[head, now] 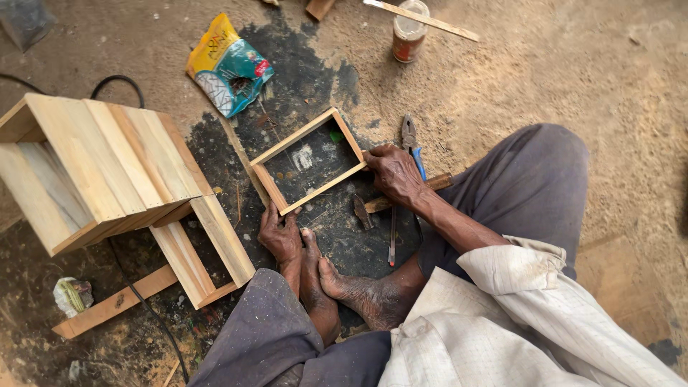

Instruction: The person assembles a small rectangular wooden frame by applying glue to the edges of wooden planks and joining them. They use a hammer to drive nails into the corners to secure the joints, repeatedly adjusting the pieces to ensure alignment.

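A small rectangular wooden frame (292, 137) lies flat on the dark, stained floor in front of me. My left hand (279, 235) grips its near corner, fingers curled over the edge. My right hand (393, 173) holds the frame's right corner. My bare feet (344, 283) rest on the floor just below the frame, between my arms. Through the frame's opening the floor shows.
A hammer (364, 209), blue-handled pliers (411, 140) and a thin metal tool (392, 244) lie beside my right hand. A large wooden box structure (93, 165) stands left, with a black cable (122, 80) behind. A plastic bag (229, 68), a jar (410, 34) and a wood strip (430, 21) lie farther off.
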Available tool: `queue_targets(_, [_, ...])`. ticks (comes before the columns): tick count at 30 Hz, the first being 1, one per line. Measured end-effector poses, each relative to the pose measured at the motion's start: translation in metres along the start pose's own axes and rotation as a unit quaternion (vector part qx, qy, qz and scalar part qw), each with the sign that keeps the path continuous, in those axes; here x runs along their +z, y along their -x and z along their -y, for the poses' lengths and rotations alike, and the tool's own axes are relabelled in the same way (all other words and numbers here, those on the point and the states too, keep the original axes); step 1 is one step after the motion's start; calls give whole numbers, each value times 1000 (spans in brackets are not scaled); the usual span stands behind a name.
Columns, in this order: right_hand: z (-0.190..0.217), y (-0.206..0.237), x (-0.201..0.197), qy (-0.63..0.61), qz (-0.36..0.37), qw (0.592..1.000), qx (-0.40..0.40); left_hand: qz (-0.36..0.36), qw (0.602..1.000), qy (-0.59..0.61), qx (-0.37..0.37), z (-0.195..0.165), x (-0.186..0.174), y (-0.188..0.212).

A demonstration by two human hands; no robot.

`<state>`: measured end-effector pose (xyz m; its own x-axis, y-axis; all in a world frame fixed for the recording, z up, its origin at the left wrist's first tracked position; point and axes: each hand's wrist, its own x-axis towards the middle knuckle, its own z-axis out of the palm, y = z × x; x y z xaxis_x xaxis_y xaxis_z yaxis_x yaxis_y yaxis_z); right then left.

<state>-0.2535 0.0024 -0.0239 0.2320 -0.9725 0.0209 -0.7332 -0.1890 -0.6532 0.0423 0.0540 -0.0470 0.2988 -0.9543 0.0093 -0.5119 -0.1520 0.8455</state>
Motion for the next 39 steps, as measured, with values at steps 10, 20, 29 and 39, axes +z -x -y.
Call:
queue_targets(10, [0,-2,-20,-56,9,997,48,-41,956,-207,201,-28,7,7])
queue_targets(20, [-25,4,-20,-22,-14,999,34,149,882,-319,312,-36,63,-14])
queue_targets(29, [-19,10,-30,-56,-22,997,52,75,870,-312,375,-51,17,15])
queue_targets(39, [-15,12,-22,-54,-13,998,35,-94,868,-480,86,-37,-129,88])
